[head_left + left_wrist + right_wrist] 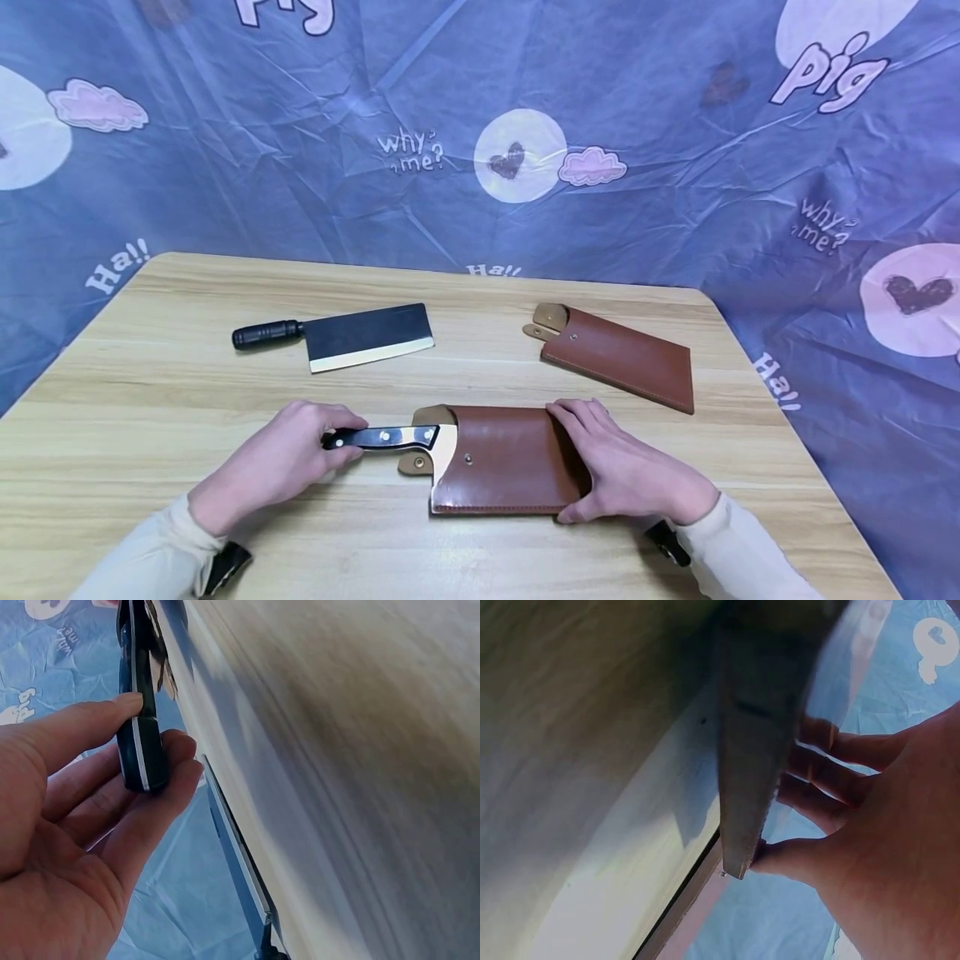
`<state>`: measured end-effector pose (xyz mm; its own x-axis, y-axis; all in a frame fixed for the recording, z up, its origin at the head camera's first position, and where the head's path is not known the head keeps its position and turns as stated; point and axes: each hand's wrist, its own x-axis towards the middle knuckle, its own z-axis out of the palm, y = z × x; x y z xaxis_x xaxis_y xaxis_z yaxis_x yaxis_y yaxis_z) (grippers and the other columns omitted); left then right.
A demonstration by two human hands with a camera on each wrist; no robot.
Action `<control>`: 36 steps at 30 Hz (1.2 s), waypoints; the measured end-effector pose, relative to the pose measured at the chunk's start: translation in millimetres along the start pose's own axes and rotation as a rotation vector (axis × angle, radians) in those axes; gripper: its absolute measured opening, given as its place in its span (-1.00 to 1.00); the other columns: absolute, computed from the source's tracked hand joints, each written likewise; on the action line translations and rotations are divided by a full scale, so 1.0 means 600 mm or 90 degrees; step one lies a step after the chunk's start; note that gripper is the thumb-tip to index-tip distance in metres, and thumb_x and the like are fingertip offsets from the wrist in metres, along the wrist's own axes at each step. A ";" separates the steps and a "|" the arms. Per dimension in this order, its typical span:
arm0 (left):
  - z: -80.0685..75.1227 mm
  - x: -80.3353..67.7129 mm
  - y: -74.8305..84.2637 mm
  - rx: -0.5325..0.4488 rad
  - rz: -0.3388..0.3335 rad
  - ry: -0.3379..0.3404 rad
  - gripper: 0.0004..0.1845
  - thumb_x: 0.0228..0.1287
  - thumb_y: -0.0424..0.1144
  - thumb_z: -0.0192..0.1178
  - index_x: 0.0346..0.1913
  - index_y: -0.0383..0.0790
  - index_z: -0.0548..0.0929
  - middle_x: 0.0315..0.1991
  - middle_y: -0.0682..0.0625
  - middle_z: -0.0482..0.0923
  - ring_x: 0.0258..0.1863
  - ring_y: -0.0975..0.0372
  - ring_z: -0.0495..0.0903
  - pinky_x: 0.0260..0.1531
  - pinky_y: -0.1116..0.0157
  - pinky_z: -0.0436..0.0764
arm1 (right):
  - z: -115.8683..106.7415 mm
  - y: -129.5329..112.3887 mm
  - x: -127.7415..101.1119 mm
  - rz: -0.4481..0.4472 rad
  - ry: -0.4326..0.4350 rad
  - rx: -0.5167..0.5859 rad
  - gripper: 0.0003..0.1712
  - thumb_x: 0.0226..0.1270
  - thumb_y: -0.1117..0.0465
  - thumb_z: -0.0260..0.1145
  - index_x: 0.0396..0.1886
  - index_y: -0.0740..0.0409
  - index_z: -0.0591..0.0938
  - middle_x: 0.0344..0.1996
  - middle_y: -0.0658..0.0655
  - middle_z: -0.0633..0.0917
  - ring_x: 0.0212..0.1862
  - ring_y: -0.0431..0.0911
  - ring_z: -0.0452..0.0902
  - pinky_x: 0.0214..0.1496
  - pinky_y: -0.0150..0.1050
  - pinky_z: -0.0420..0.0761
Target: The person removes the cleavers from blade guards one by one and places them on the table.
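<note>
A cleaver with a black riveted handle (385,437) sits mostly inside a brown leather sheath (506,467). Only its handle and a curved strip of bright blade (444,467) show; the rest of the blade is hidden by the leather. My left hand (300,446) pinches the handle's end between thumb and fingers, as the handle (144,754) in the left wrist view also shows. At the opposite end, my right hand (626,467) grips the sheath, thumb on the near edge and fingers on the far edge. The sheath's tan snap strap (415,463) hangs undone beside the handle.
Farther back on the wooden table (150,400) lies a second cleaver (367,333) with a dark blade and black handle. A second brown sheath (622,354) lies at the back right, its flap undone. Behind the table hangs a blue printed cloth (420,217).
</note>
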<state>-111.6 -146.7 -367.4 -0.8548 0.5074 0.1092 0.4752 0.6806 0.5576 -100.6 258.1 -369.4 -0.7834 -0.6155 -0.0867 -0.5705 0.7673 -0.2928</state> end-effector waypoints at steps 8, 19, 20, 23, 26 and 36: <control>-0.005 -0.003 -0.006 0.004 -0.005 -0.004 -0.74 0.11 -0.28 0.45 -0.10 -0.19 0.75 -0.19 0.05 0.71 -0.22 0.24 0.62 -0.21 0.11 0.62 | -0.002 0.003 -0.003 0.004 0.009 0.004 0.40 -0.29 -0.29 0.63 0.47 0.25 0.16 0.33 0.14 0.24 0.39 0.11 0.09 0.40 0.07 0.13; -0.007 -0.006 -0.014 -0.001 -0.005 -0.003 -0.74 0.11 -0.31 0.44 -0.10 -0.23 0.75 -0.20 0.06 0.70 -0.32 0.30 0.57 -0.29 0.20 0.59 | -0.001 0.006 -0.003 -0.010 0.014 -0.001 0.39 -0.29 -0.29 0.63 0.46 0.27 0.17 0.32 0.14 0.25 0.39 0.03 0.10 0.43 0.09 0.04; -0.008 -0.006 -0.014 0.000 -0.005 -0.003 -0.74 0.11 -0.31 0.44 -0.10 -0.23 0.75 -0.20 0.06 0.70 -0.34 0.32 0.55 -0.31 0.23 0.58 | -0.001 0.007 -0.003 -0.012 0.015 -0.004 0.39 -0.29 -0.29 0.63 0.46 0.27 0.17 0.31 0.14 0.25 0.39 0.04 0.11 0.43 0.09 0.05; -0.008 -0.005 -0.014 -0.014 -0.009 -0.007 -0.74 0.11 -0.33 0.44 -0.10 -0.25 0.74 -0.22 0.05 0.70 -0.44 0.38 0.49 -0.43 0.31 0.54 | -0.001 0.007 -0.002 -0.018 0.019 -0.006 0.39 -0.30 -0.29 0.63 0.45 0.29 0.18 0.30 0.15 0.26 0.38 0.05 0.12 0.42 0.10 0.07; -0.009 -0.004 -0.015 -0.031 -0.012 -0.015 -0.73 0.12 -0.33 0.43 -0.09 -0.26 0.74 -0.22 0.03 0.70 -0.53 0.41 0.44 -0.54 0.36 0.49 | -0.002 0.007 -0.002 -0.015 0.019 -0.007 0.40 -0.30 -0.30 0.63 0.46 0.28 0.17 0.31 0.15 0.26 0.37 0.06 0.13 0.41 0.08 0.11; -0.011 -0.004 -0.021 -0.013 -0.006 -0.011 -0.72 0.11 -0.30 0.44 -0.08 -0.24 0.74 -0.18 0.02 0.70 -0.38 0.38 0.51 -0.36 0.28 0.57 | -0.003 0.007 -0.003 -0.002 0.014 -0.008 0.39 -0.28 -0.30 0.62 0.47 0.25 0.16 0.32 0.14 0.25 0.37 0.10 0.12 0.38 0.02 0.19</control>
<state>-116.8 -159.6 -369.3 -0.8551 0.5106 0.0903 0.4634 0.6743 0.5750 -102.1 262.8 -368.6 -0.7871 -0.6134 -0.0654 -0.5754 0.7682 -0.2809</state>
